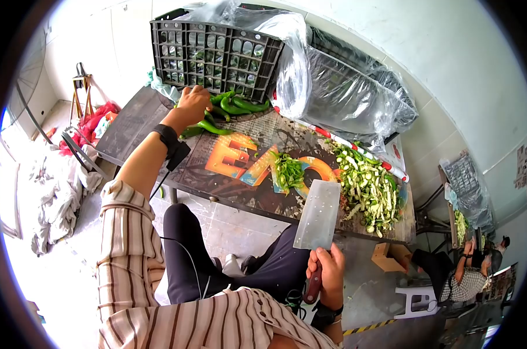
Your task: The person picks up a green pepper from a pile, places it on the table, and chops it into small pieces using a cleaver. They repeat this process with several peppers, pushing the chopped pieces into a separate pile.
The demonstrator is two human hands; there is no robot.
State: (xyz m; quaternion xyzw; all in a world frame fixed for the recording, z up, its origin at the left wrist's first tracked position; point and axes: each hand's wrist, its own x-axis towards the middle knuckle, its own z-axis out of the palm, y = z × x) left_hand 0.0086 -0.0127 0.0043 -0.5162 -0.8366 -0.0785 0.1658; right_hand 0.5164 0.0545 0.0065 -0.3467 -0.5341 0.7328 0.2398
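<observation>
Green peppers [235, 107] on the bench [126, 125], left hand [196, 100] at them, can't tell its grip. Right hand [327, 269] has a cleaver [320, 215] gripped.

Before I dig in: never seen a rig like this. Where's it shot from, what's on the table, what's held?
No robot here: a person works bare-handed, and the single picture comes from a camera on their head, looking forward and down. The right hand grips a cleaver, blade pointing away from the body. The left hand is at the whole green peppers; whether it grasps one is hidden. Also on the table are a small pile of green slices and, further right, a larger chopped pile. A black crate stands at the back.
</observation>
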